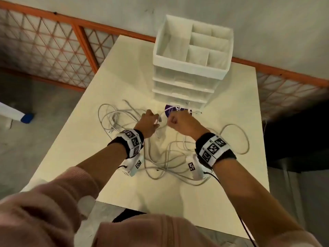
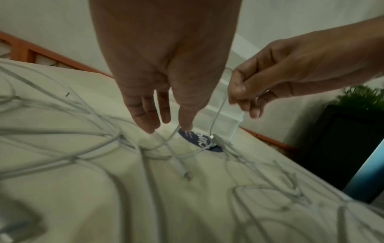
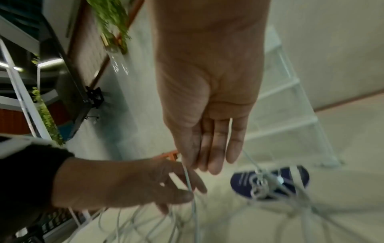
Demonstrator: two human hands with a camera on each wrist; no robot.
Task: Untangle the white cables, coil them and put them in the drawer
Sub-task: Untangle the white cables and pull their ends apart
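White cables [image 1: 165, 157]: a loose tangle spread on the desk [image 1: 222, 202] under and between both wrists, with loops out to the left of the left hand and out to the right of the right hand; how many cables there are cannot be told.
Left hand [image 1: 148, 124]: fingers point down and are only slightly bent; in the left wrist view one strand [image 2: 166, 141] runs up to the fingertips [image 2: 149, 126], and in the right wrist view the thumb and a finger close on a strand [image 3: 188, 179], so this grip is a light pinch on a cable.
Right hand [image 1: 179, 122]: curled into a fist in the head view; the left wrist view shows the grip pinching a thin cable [image 2: 218, 115] that hangs down to a plug [image 2: 212, 136] just above the desk.
Drawer unit [image 1: 188, 73]: white, just beyond both hands, drawers shut as far as can be seen; the clear fronts are hard to read.
Dark blue disc [image 1: 170, 111]: lies on the desk between the hands and the drawer unit, partly covered by cable; its print is too blurred to read.
Sleeves [image 1: 53, 202]: pink, cut off at the bottom edge.
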